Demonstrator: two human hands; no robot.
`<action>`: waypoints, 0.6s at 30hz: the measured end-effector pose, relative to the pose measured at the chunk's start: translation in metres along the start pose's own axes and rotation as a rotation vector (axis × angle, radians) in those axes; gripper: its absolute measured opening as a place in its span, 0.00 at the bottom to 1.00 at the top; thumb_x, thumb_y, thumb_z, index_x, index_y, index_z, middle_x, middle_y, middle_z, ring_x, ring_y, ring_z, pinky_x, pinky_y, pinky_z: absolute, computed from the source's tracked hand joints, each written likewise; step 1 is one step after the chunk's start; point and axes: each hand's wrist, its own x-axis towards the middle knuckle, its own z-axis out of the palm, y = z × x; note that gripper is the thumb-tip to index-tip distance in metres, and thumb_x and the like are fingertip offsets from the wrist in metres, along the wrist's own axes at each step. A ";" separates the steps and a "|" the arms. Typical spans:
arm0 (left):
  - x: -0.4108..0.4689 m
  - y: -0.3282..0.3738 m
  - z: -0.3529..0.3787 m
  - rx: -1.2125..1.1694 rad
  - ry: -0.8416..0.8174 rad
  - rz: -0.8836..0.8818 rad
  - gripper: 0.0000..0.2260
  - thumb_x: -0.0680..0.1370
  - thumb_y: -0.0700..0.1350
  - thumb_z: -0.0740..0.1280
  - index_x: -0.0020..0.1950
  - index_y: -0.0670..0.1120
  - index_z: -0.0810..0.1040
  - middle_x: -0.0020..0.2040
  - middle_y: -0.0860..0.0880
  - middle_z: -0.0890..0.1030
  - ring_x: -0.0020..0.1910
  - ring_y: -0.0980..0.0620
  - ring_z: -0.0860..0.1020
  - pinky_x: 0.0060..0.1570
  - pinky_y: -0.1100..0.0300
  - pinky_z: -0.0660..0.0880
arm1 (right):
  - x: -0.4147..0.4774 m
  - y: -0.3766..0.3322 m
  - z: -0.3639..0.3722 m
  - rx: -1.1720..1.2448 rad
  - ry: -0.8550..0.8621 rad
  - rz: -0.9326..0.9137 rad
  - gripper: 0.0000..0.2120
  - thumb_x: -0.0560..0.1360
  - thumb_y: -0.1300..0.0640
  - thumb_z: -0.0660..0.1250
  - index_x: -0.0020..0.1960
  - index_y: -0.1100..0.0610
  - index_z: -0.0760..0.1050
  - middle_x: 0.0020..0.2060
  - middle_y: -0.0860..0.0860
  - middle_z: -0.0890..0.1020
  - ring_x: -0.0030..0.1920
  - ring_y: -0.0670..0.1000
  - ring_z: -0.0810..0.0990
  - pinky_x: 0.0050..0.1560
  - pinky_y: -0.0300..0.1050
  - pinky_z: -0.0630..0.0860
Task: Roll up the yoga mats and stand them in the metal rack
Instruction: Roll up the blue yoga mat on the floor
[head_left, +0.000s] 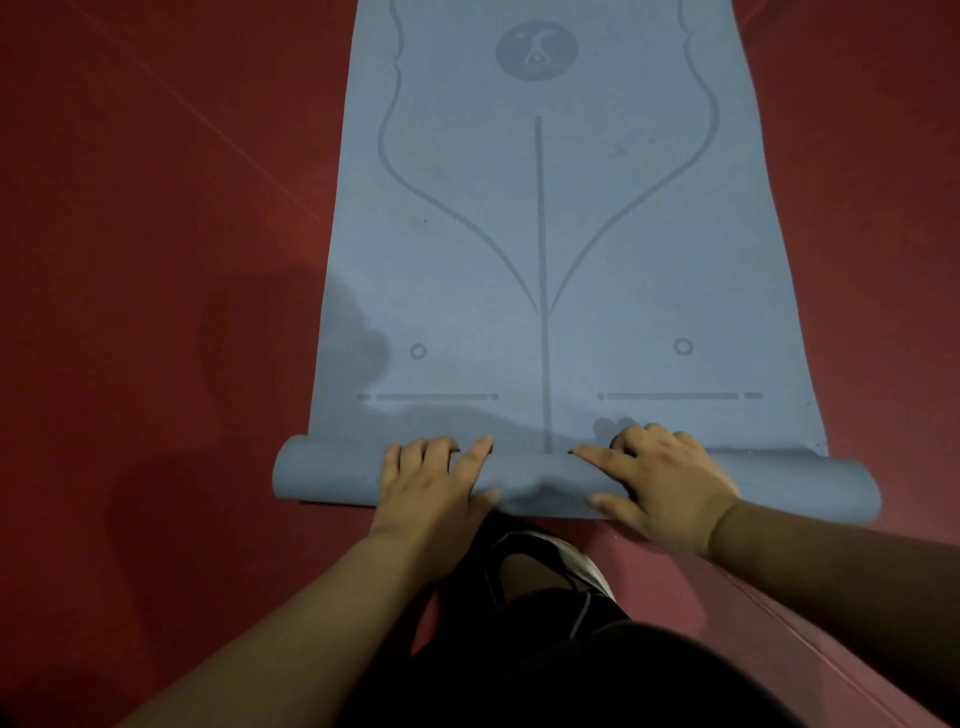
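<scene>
A blue yoga mat (550, 223) with grey printed lines lies flat on the floor, running away from me. Its near end is curled into a low roll (322, 475) that spans the mat's width. My left hand (434, 480) rests palm-down on the roll left of the centre line, fingers over its top. My right hand (660, 480) presses on the roll just right of centre, fingers spread. Both hands grip the rolled part. No metal rack is in view.
The floor (156, 260) is dark red on both sides of the mat. A paler red strip (779, 613) runs along the floor at lower right. My knee in dark clothing and a shoe (545, 566) sit just behind the roll.
</scene>
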 end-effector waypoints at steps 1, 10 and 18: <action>-0.005 0.001 0.004 -0.001 0.030 0.007 0.32 0.78 0.67 0.47 0.82 0.61 0.53 0.74 0.48 0.68 0.74 0.42 0.62 0.77 0.39 0.49 | 0.004 0.002 -0.002 0.007 -0.022 -0.005 0.30 0.77 0.27 0.49 0.76 0.35 0.64 0.53 0.45 0.74 0.53 0.51 0.75 0.54 0.50 0.72; -0.005 0.000 0.005 -0.009 -0.034 0.003 0.30 0.83 0.65 0.54 0.82 0.63 0.47 0.79 0.47 0.60 0.79 0.43 0.53 0.78 0.38 0.41 | 0.006 0.003 -0.007 0.006 -0.049 -0.016 0.31 0.78 0.27 0.48 0.77 0.35 0.63 0.54 0.44 0.75 0.54 0.51 0.75 0.56 0.49 0.71; 0.025 -0.008 -0.012 0.000 -0.194 0.019 0.27 0.82 0.67 0.51 0.80 0.66 0.47 0.78 0.48 0.61 0.78 0.45 0.56 0.78 0.40 0.44 | -0.035 -0.025 0.012 -0.096 0.234 0.073 0.28 0.78 0.36 0.59 0.76 0.41 0.70 0.63 0.59 0.76 0.58 0.63 0.75 0.56 0.59 0.70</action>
